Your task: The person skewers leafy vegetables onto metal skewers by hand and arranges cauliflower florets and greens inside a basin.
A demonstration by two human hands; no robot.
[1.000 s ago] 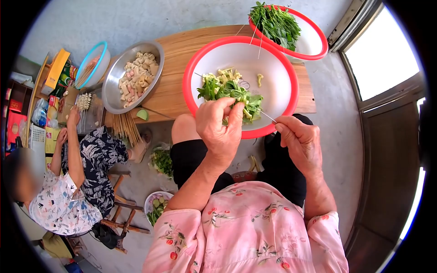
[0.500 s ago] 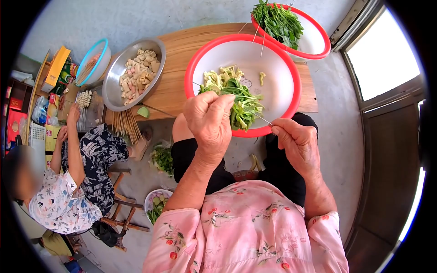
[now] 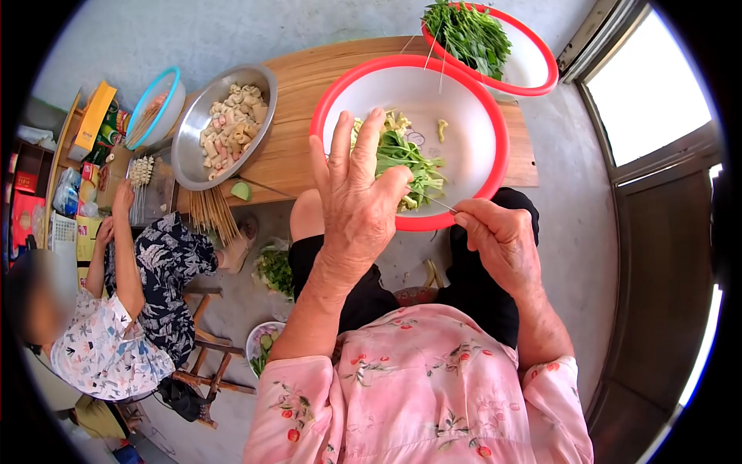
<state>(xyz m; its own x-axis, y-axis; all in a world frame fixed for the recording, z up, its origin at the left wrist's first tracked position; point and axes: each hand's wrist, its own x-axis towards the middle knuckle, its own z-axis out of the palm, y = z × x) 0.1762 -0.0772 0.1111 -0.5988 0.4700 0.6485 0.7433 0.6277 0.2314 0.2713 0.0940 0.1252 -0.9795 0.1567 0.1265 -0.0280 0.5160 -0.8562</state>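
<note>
My right hand (image 3: 501,241) pinches the end of a thin metal skewer (image 3: 443,204) at the near rim of a white basin with a red rim (image 3: 495,131). The skewer runs left into leafy greens (image 3: 413,162), which hide most of it. Over the left side of these greens is my left hand (image 3: 352,197), its fingers spread and raised. Its thumb lies close to the leaves; I cannot tell whether it touches them. Pale yellow-green vegetable pieces (image 3: 398,124) lie in the basin behind.
A second red-rimmed basin (image 3: 541,58) holds long greens and skewers. On the wooden table (image 3: 301,73) stand a steel bowl (image 3: 185,143) of pale rolled pieces and a blue-rimmed basin (image 3: 174,81). At left, a seated person (image 3: 116,332) handles skewered food. Wooden sticks (image 3: 210,210) jut over the table edge.
My left hand has gone from a closed pinch on the greens to spread, raised fingers. My right hand still holds the skewer, shifted slightly left.
</note>
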